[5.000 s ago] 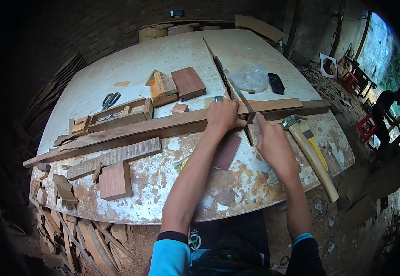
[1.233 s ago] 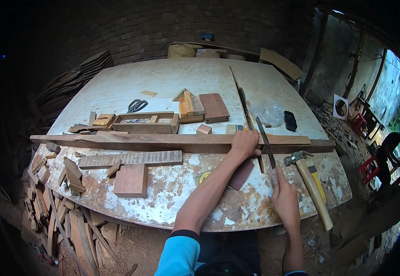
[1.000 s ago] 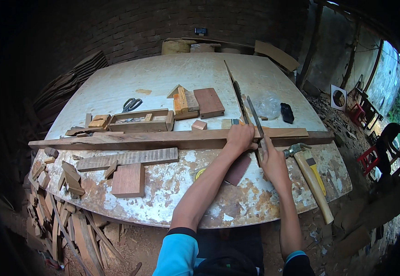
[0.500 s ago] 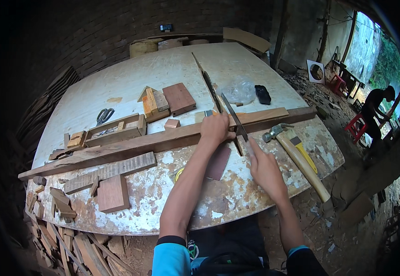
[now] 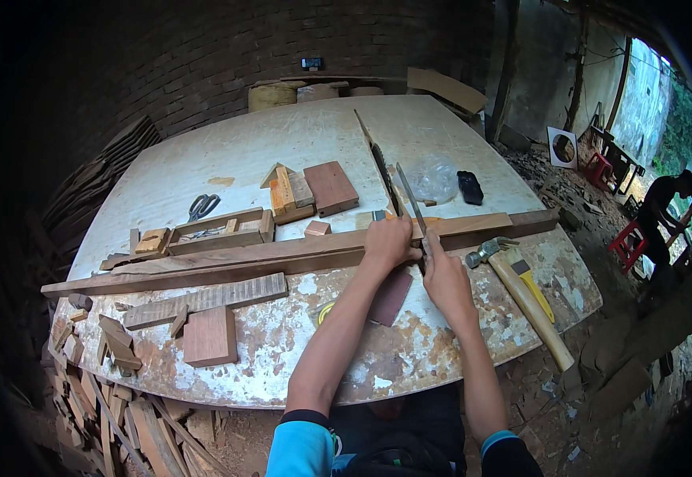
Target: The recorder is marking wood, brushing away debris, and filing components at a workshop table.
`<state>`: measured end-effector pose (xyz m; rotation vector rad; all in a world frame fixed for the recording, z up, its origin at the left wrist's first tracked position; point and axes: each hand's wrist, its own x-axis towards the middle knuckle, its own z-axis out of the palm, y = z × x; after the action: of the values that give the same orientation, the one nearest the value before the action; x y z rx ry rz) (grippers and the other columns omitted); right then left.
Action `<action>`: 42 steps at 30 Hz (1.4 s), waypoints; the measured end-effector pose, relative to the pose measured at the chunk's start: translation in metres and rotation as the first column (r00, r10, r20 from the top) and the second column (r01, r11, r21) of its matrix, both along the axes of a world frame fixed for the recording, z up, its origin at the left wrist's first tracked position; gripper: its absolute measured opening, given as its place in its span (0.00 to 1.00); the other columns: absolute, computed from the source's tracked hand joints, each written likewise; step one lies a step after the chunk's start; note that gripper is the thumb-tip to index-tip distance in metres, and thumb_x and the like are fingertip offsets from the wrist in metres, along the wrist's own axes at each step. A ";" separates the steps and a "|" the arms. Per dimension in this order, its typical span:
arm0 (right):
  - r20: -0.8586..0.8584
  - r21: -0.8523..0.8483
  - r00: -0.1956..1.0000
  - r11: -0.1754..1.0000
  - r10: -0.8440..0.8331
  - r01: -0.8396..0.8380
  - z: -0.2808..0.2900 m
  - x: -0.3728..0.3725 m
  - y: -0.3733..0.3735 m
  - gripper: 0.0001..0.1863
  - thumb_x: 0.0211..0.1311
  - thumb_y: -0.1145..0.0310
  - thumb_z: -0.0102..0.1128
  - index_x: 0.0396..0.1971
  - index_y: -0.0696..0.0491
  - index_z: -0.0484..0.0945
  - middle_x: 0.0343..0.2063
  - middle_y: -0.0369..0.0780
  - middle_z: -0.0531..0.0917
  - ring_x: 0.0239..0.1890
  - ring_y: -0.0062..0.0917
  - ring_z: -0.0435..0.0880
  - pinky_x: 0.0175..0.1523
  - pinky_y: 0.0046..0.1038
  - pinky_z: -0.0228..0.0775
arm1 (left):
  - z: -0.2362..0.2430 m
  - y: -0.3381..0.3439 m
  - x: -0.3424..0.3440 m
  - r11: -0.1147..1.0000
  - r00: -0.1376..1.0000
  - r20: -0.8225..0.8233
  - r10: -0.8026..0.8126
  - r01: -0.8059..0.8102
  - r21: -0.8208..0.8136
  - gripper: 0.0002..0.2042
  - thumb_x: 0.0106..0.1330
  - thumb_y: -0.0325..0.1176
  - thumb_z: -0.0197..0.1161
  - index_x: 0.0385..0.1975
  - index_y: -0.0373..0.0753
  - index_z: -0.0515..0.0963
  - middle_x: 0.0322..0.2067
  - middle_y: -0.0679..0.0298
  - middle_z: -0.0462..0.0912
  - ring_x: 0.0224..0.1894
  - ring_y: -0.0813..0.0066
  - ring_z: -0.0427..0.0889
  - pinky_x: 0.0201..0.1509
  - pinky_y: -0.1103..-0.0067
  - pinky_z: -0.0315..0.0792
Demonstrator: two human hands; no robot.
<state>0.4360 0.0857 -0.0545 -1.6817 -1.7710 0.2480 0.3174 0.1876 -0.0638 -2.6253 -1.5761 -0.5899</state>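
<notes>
Farther forward than half a second ago, the right hand (image 5: 448,278) grips a thin blade (image 5: 411,197) toward eleven o'clock; at its ten o'clock, the left hand (image 5: 391,241) holds the nine-to-three-o'clock beam (image 5: 282,258), apparently steadying it.

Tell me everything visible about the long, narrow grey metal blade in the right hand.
The long, narrow grey metal blade looks straight; any teeth are too small to see. The right hand grips its near end, hiding any handle. It slants away leftward across the long brown wooden beam; contact there is unclear.
</notes>
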 end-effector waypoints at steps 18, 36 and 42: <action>0.035 -0.112 0.999 0.993 -0.030 0.034 0.003 -0.006 -0.040 0.25 0.58 0.77 0.45 0.59 0.56 0.64 0.22 0.59 0.77 0.28 0.53 0.78 0.38 0.46 0.68 | -0.008 0.000 -0.010 1.000 0.999 -0.026 0.019 -0.019 0.009 0.26 0.37 0.50 0.73 0.29 0.35 0.75 0.25 0.53 0.82 0.30 0.56 0.83 0.33 0.66 0.76; 0.066 -0.070 0.998 0.998 -0.005 0.009 0.006 0.002 -0.085 0.23 0.58 0.77 0.45 0.56 0.58 0.68 0.24 0.58 0.78 0.30 0.52 0.78 0.39 0.47 0.68 | -0.008 0.004 -0.011 0.996 0.998 -0.045 0.046 -0.043 0.076 0.29 0.35 0.52 0.75 0.31 0.35 0.77 0.25 0.58 0.83 0.29 0.62 0.84 0.32 0.72 0.78; -0.066 -0.157 0.997 0.987 0.028 -0.038 0.026 0.018 -0.007 0.24 0.57 0.78 0.46 0.57 0.58 0.67 0.23 0.59 0.77 0.30 0.52 0.79 0.39 0.46 0.69 | -0.006 0.000 0.011 0.997 0.999 -0.044 -0.021 0.024 0.075 0.29 0.36 0.52 0.75 0.32 0.35 0.77 0.23 0.57 0.82 0.28 0.61 0.84 0.32 0.71 0.77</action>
<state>0.4537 0.0791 -0.0287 -1.7353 -1.7728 0.4624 0.3280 0.1876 -0.0695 -2.5863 -1.4844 -0.5775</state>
